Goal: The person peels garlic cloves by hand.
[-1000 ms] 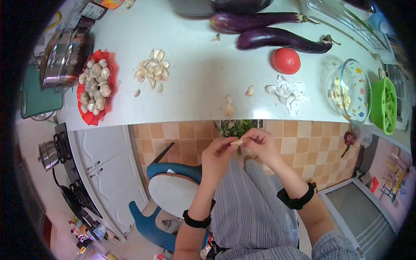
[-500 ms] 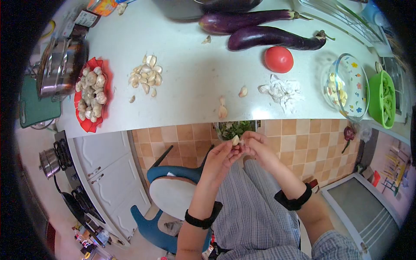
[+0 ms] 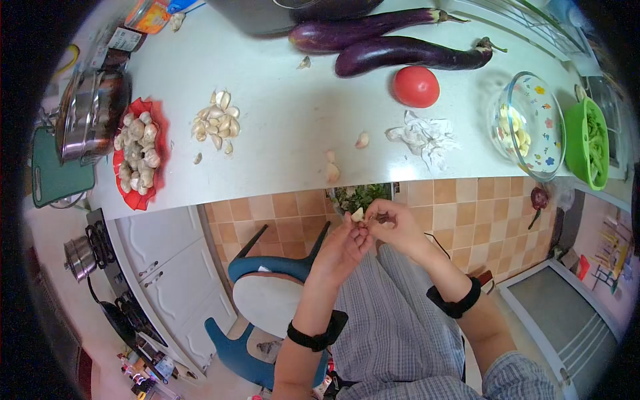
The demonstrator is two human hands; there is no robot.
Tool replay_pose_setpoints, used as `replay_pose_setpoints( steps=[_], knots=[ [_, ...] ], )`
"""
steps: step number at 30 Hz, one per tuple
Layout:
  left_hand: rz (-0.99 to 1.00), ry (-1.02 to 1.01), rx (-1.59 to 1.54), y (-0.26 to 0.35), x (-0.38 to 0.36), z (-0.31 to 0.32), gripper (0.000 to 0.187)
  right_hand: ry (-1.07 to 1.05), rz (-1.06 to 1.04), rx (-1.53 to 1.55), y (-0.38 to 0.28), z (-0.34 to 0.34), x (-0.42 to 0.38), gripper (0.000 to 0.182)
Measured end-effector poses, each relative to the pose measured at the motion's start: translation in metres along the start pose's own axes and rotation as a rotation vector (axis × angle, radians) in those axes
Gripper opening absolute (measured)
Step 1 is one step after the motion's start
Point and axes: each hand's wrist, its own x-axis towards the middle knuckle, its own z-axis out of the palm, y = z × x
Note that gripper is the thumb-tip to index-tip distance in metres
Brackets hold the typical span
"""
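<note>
Beyond the counter's front edge, my left hand [image 3: 342,252] pinches a pale garlic clove [image 3: 358,215] between thumb and fingers. Close against it, my right hand [image 3: 398,228] is closed, its fingertips at the clove's side on what looks like a bit of garlic skin, mostly hidden. On the counter nearby lie loose cloves with skin on, one of them a reddish clove [image 3: 362,139]. A pile of unpeeled cloves [image 3: 216,119] sits farther left. Crumpled white tissue [image 3: 425,139] lies to the right. Peeled cloves [image 3: 519,137] rest in a flower-patterned glass bowl [image 3: 548,130].
Whole garlic bulbs fill a red dish [image 3: 139,200] at left, beside a steel pot [image 3: 93,113]. Two eggplants [image 3: 413,55] and a tomato [image 3: 416,87] lie at the back. A green basket [image 3: 579,143] stands right. Below are leafy greens [image 3: 362,197] and a chair [image 3: 267,303].
My right fingers have closed in around the clove's side, and the pale bit beside it is now mostly covered. The view has shifted slightly; the counter things appear a little higher and farther left.
</note>
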Motion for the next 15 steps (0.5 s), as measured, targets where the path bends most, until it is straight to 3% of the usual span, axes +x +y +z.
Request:
replay_pose_setpoints(
  steps=[5,15],
  knots=[
    [0.009,0.092,0.060,-0.002,0.006,-0.006,0.020,-0.133,-0.025,-0.308,-0.012,-0.008,-0.004,0.011],
    [0.095,0.043,0.144,-0.015,0.007,-0.024,0.021,-0.191,-0.058,-0.369,-0.007,-0.010,-0.011,0.011]
  ],
)
